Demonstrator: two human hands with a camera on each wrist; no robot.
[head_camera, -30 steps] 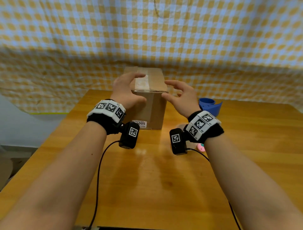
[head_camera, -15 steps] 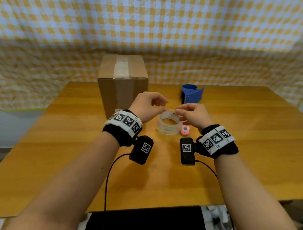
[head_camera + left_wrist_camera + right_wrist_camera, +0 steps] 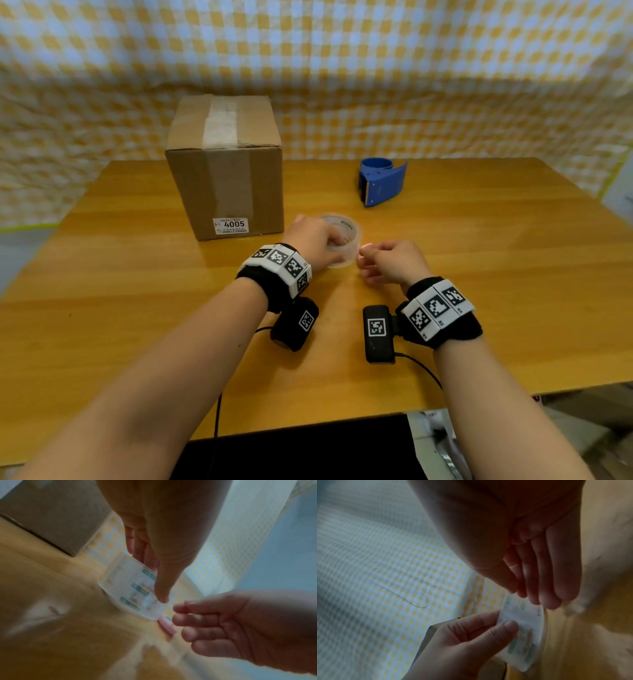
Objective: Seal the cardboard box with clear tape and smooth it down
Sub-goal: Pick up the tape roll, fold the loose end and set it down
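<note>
A brown cardboard box (image 3: 226, 178) stands at the back left of the wooden table (image 3: 479, 274), with a whitish tape strip (image 3: 221, 126) along its top seam. In front of it, my left hand (image 3: 308, 240) grips the clear tape roll (image 3: 346, 229). In the left wrist view the thumb lies on the outside of the roll (image 3: 126, 588) and the fingers reach into its core. My right hand (image 3: 387, 260) is just right of the roll, its fingertips (image 3: 534, 599) gathered at the rim of the roll (image 3: 522, 628). I see nothing held between them.
A blue tape dispenser (image 3: 382, 181) stands at the back, right of the box. A small pink object (image 3: 167, 626) lies on the table under the roll's right edge. A yellow checked cloth (image 3: 342, 68) hangs behind. The table's front edge is close to me.
Both hands left the box top and came down to the tape roll. The left hand now grips the roll, and the right hand has closed in on its rim.
</note>
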